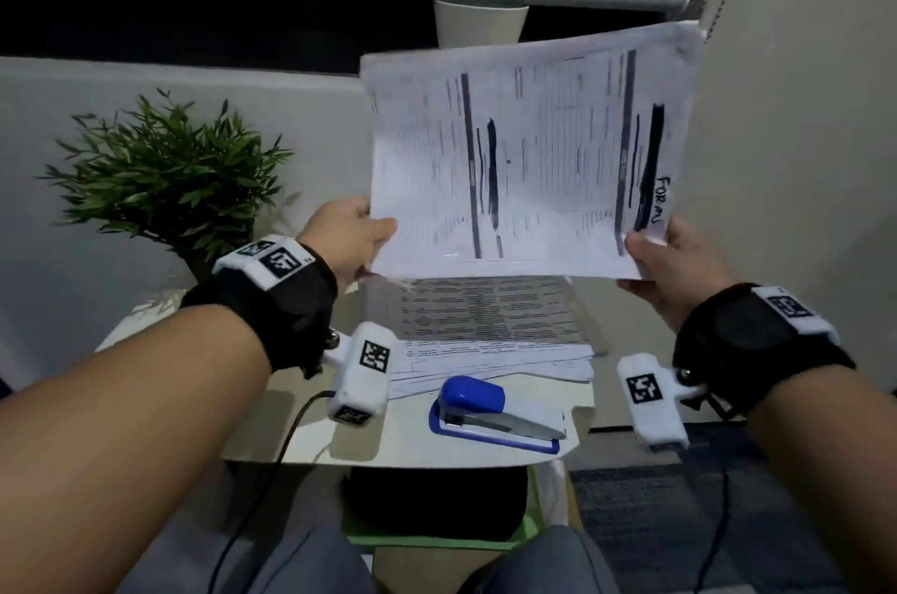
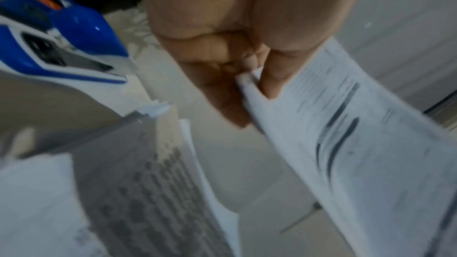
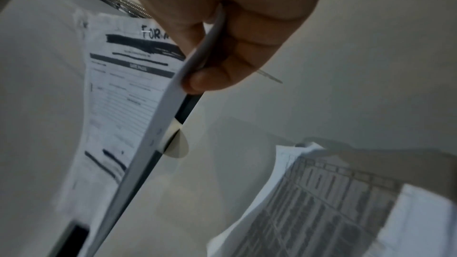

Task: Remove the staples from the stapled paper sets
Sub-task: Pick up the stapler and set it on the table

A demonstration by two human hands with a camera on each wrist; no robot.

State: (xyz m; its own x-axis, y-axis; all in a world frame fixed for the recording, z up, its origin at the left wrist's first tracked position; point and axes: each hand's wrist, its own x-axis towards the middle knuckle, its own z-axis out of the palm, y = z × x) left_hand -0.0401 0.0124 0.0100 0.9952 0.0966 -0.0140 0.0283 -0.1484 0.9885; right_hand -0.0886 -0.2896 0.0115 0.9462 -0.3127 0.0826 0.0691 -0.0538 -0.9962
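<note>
A stapled paper set [image 1: 524,156] of printed forms with black-marker strokes and handwritten "FOR M" is held up in the air over the table. My left hand [image 1: 354,239] pinches its near left corner [image 2: 249,83], thumb on top. My right hand [image 1: 674,263] pinches the near right corner [image 3: 210,46], thumb over the front page. A staple [image 3: 146,31] shows beside the handwriting in the right wrist view. Below lies a stack of printed papers [image 1: 490,326] on the small white table [image 1: 310,438]. A blue stapler [image 1: 490,414] rests in front of that stack.
A green potted plant [image 1: 165,176] stands at the table's left rear. A white cup [image 1: 480,25] sits behind the held paper. Grey panels rise behind and to the right. A black-and-green object [image 1: 437,506] lies under the table, by my knees.
</note>
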